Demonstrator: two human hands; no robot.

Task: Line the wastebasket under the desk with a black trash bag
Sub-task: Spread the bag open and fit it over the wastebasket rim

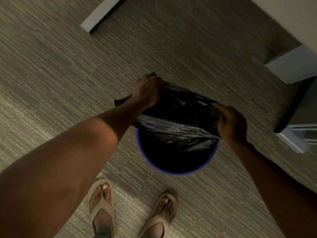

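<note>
A round wastebasket with a purple-blue rim (173,171) stands on the carpet just ahead of my feet. A black trash bag (178,115) is stretched over its far half, with part of it hanging down inside. My left hand (147,91) grips the bag's edge at the far left of the basket. At the right side of the rim my right hand (231,124) holds the opposite edge. Between the two hands the plastic is pulled taut. The basket's near rim is bare.
White furniture legs or panels stand at the upper middle (97,16) and at the right (293,67). A dark-topped piece with a white frame (295,134) sits close to the right of the basket. My sandalled feet (103,205) are on grey-green carpet.
</note>
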